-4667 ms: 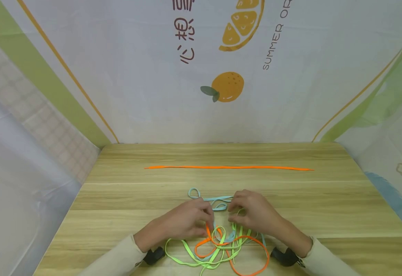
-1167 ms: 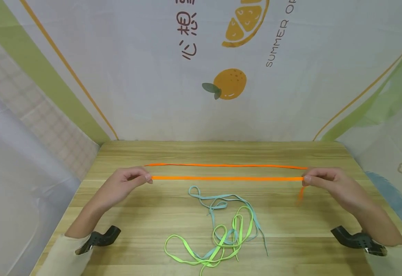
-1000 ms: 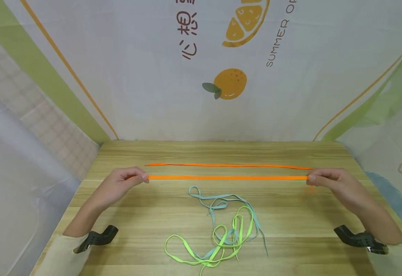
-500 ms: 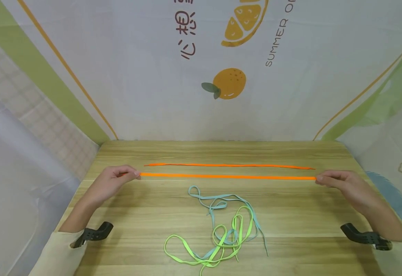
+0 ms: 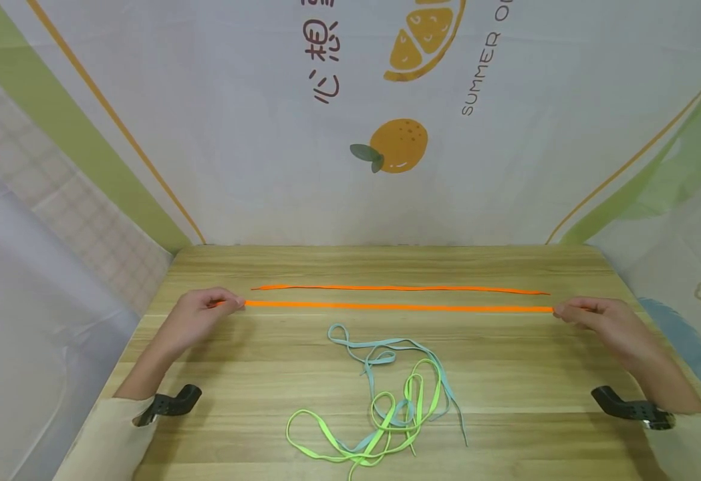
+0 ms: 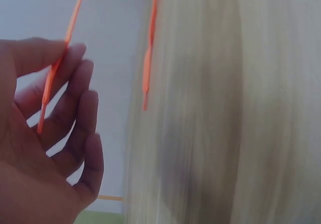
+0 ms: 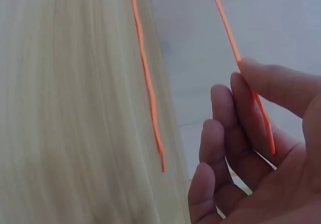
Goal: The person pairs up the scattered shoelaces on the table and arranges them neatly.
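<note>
An orange shoelace (image 5: 398, 306) is stretched straight and taut between my two hands, above the table. My left hand (image 5: 196, 317) pinches it near one end between thumb and index finger; the tip of the lace (image 6: 47, 91) lies across the palm side of the fingers. My right hand (image 5: 611, 327) pinches the other end the same way, with a short tail (image 7: 266, 118) past the thumb. Just beyond, a second orange shoelace (image 5: 386, 288) lies straight on the table, roughly parallel to the held one.
Nearer the front of the wooden table (image 5: 236, 434), a light blue shoelace (image 5: 440, 371) and a yellow-green shoelace (image 5: 326, 434) lie loosely looped and overlapping. A white printed cloth (image 5: 266, 167) hangs behind the table's far edge, with more cloth at both sides.
Both hands came from the laces in front, drawing one orange lace out of the tangle. They moved apart until it was taut, sliding toward its ends; over the last half second they barely move.
</note>
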A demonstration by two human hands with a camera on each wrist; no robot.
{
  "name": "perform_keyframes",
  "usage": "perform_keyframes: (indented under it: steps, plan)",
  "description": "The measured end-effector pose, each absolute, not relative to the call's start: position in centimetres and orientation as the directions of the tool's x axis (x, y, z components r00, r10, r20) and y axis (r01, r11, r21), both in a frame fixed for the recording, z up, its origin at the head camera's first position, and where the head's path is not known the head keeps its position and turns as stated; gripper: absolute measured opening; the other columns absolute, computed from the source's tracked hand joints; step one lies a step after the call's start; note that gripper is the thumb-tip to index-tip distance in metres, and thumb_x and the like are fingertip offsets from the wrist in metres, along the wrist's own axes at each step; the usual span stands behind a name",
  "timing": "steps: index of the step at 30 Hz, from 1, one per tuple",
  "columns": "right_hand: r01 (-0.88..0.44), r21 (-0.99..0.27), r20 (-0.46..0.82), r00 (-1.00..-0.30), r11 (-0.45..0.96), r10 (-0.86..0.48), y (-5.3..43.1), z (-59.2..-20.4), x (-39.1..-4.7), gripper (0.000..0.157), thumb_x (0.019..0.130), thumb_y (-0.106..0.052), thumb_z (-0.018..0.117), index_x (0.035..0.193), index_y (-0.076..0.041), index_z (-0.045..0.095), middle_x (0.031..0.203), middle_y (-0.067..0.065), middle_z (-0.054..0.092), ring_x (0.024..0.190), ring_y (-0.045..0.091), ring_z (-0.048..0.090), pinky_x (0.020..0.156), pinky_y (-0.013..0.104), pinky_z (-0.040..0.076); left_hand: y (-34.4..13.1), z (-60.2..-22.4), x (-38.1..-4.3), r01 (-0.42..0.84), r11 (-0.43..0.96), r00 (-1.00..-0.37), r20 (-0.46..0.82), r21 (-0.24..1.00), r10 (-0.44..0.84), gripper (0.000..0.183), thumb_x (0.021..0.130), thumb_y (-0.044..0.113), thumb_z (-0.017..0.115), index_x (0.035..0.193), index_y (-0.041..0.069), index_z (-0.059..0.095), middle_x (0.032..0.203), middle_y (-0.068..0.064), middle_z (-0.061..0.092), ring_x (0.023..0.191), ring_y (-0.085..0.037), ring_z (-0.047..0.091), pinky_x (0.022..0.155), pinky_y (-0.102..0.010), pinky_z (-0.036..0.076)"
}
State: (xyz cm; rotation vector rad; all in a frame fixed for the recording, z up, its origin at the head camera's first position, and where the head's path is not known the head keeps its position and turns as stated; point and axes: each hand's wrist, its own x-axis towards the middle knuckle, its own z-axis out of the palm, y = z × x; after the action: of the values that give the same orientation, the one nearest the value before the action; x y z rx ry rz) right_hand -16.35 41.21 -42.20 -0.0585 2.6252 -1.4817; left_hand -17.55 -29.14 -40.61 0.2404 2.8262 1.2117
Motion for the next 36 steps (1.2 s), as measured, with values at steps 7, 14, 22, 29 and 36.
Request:
perform_keyframes:
  steps: [7,14,22,29,36]
  plan:
    - [0.082,-0.814,-0.102,-0.995,0.575,-0.003,41.2,-43.0,-17.1,0.036,0.113,-0.028,0.067,0.126,0.003,0.078,0.106,-0.026,0.071,0.097,0.000,0.062,0.081,0.021,0.054,-28.8,-41.9,-18.8,0.151,0.761,-0.988,0.069,0.631,0.139,0.027,0.110,0.028,0.068,0.114,0.006,0.084,0.117,-0.011,0.080,0.111,-0.036,0.072,0.089,-0.049,0.053]
    - [0.164,-0.696,-0.141,-0.986,0.699,0.092,41.2,-43.6,-18.4,0.064,0.110,-0.046,0.067,0.139,0.011,0.067,0.122,0.006,0.070,0.101,0.018,0.061,0.079,0.030,0.051,-28.5,-42.6,-20.3,0.155,0.797,-0.988,0.099,0.584,0.120,0.025,0.106,0.026,0.069,0.109,0.007,0.085,0.107,-0.011,0.081,0.093,-0.027,0.069,0.082,-0.043,0.051]
    - [0.156,-0.648,-0.082,-0.987,0.746,0.135,40.9,-45.0,-20.1,0.063,0.109,-0.046,0.068,0.132,0.012,0.071,0.138,0.035,0.064,0.106,0.029,0.058,0.073,0.028,0.047,-27.5,-43.3,-21.8,0.109,0.798,-0.994,0.065,0.593,0.088,0.025,0.105,0.026,0.071,0.106,0.005,0.084,0.095,-0.006,0.079,0.074,-0.021,0.056,0.069,-0.037,0.045]
    - [0.185,-0.637,-0.079,-0.981,0.748,0.175,40.1,-45.4,-21.0,0.059,0.106,-0.047,0.070,0.124,0.010,0.075,0.130,0.030,0.068,0.094,0.026,0.055,0.068,0.031,0.045,-27.3,-43.5,-22.7,0.036,0.824,-0.999,0.017,0.566,0.032,0.031,0.102,0.033,0.070,0.105,0.005,0.083,0.095,-0.009,0.077,0.082,-0.029,0.062,0.071,-0.040,0.047]
    - [0.173,-0.613,-0.046,-0.982,0.771,0.184,39.4,-45.7,-21.8,0.056,0.104,-0.046,0.074,0.117,0.008,0.078,0.111,0.020,0.075,0.081,0.021,0.055,0.061,0.034,0.044,-27.3,-43.9,-23.4,-0.044,0.845,-0.999,-0.026,0.533,-0.036,0.032,0.101,0.038,0.071,0.102,0.009,0.083,0.095,-0.010,0.077,0.083,-0.031,0.065,0.067,-0.041,0.047]
